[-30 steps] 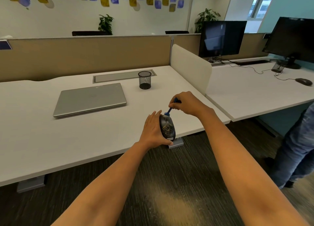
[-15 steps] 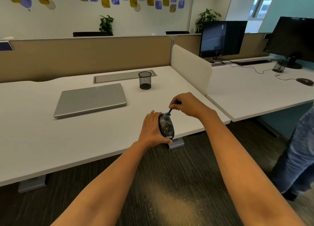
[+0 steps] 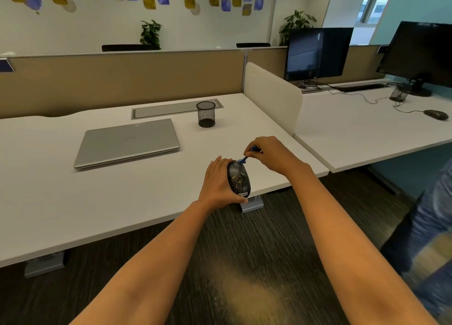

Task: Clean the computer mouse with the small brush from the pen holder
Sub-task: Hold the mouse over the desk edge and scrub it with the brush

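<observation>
While my left hand [image 3: 216,181] clamps the speckled black plastic mouse [image 3: 238,179] steady over the desk edge, my right hand [image 3: 271,154] pinches the small blue brush [image 3: 245,156] onto its front.

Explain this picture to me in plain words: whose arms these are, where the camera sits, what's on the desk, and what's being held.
There is no machine here. The camera is worn on a person's head and looks forward and down, so the two bare arms are that person's own. The left hand grips a black computer mouse speckled with yellowish crumbs, at the front edge of the white desk. The right hand pinches a small blue brush, its tip at the mouse's far end. Further back on the desk lie a closed grey laptop and a black mesh pen holder.
</observation>
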